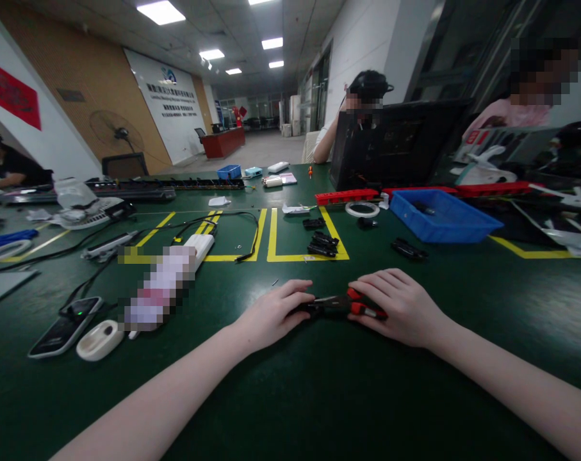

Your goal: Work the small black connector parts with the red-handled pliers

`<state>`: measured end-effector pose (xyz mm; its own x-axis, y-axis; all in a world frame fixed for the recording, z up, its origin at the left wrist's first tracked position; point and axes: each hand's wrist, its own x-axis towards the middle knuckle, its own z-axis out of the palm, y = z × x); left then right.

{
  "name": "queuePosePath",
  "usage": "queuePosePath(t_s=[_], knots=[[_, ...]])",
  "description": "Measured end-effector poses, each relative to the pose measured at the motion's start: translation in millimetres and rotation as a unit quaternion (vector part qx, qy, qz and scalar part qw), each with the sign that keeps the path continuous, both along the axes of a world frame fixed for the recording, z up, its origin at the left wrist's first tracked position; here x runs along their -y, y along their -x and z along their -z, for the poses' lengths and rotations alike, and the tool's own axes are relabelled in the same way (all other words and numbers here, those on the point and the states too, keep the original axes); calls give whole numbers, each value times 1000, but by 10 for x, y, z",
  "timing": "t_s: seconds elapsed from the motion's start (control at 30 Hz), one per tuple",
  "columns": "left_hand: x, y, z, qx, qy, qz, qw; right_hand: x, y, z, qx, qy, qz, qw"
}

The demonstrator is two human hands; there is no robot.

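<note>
Both of my hands rest on the green table near its front middle. My right hand (400,306) is curled over the red handles of a pair of pliers (344,305). My left hand (275,312) is closed around a small black part at the pliers' jaws; the part itself is mostly hidden under the fingers. Several small black parts (323,243) lie a little farther away inside a yellow taped square (305,257).
A blue bin (444,218) stands to the right, red strips (346,196) and a white tape ring (362,209) behind. At left lie a phone (65,324), a white oval device (99,339), cables and a power strip. Other people sit across the table.
</note>
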<state>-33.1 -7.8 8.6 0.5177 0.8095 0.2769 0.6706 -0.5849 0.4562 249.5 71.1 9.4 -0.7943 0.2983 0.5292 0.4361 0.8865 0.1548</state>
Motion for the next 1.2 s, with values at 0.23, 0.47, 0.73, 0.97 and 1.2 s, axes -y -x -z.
queuePosePath(t_s=[0.23,0.47,0.73,0.97,1.2], knots=[[-12,-7,14,-2,15,-4,1000,-4,-1,7,-4,6,-5,1000],[-17,3,65,20,-6,9,1000,-4,4,4,-6,2,-14,1000],[-14,-14,40,-10,-47,-27,998,-10,8,5,0,4,-9,1000],[-37,-1,50,-24,-62,-19,998,-27,0,19,4,12,-9,1000],[-31,-5,21,-19,-56,-19,998,-38,-6,4,-39,11,-12,999]])
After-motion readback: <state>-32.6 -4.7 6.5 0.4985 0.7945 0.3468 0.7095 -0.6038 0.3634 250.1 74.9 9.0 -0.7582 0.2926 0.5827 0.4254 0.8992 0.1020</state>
